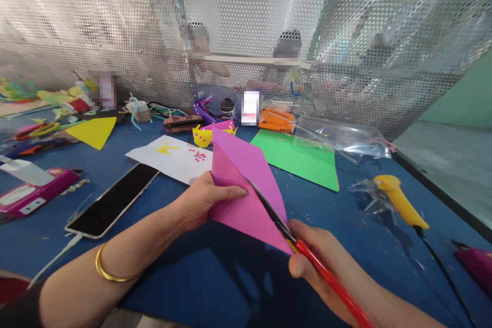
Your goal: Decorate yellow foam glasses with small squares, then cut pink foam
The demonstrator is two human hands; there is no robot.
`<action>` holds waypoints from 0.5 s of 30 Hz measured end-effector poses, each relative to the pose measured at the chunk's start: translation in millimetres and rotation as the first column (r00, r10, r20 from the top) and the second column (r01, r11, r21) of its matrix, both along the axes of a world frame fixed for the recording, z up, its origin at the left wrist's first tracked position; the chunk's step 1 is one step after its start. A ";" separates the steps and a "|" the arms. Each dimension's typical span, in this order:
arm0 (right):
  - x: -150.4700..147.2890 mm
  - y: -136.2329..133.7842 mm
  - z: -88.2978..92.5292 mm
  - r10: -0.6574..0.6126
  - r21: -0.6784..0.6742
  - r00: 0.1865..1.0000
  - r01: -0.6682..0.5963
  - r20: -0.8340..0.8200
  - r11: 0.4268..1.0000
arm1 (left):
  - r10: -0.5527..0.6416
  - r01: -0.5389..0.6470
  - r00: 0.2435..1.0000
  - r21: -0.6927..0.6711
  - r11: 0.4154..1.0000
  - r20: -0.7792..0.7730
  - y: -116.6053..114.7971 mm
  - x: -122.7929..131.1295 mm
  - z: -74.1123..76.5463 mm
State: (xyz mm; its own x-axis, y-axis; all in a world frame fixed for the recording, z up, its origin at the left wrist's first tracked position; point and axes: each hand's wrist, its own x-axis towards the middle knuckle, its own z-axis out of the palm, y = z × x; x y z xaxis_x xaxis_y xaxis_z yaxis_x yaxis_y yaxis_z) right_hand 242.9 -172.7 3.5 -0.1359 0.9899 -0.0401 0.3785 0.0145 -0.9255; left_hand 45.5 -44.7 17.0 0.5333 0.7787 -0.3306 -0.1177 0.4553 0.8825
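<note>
A pink sheet of paper [240, 215] is held up above the blue table. My left hand [203, 200] pinches its left edge, thumb on the near face and the fingers hidden behind. In my right hand [319, 251] is a pair of scissors [321, 269] with red handles. Its blades lie on the pink sheet, along a line that runs from the lower right corner up toward the middle. One part of the sheet stands away from the other along that line. Most of my right fingers are hidden behind the handles.
White paper [172, 156] with yellow and pink dots lies behind my left hand. A phone [115, 200] on a cable is at left. Green sheets [298, 156] lie behind right. A yellow glue gun [402, 200] rests at right, its cord trailing forward. Perforated metal [249, 15] walls the back.
</note>
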 end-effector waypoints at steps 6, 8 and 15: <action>-1.7 1.0 -3.2 -0.054 -0.083 0.998 0.053 -0.014 0.995 | 0.018 -0.018 1.000 -0.008 1.000 -0.009 -1.0 1.0 0.1; -0.3 1.5 -4.6 -0.057 -0.090 0.998 0.058 0.004 0.994 | 0.017 -0.017 1.000 -0.013 1.000 -0.012 -0.9 1.3 0.0; 8.7 2.5 -6.6 0.043 -0.076 0.999 -0.041 0.019 0.996 | 0.068 -0.070 0.997 0.058 0.996 0.035 3.0 0.8 -1.9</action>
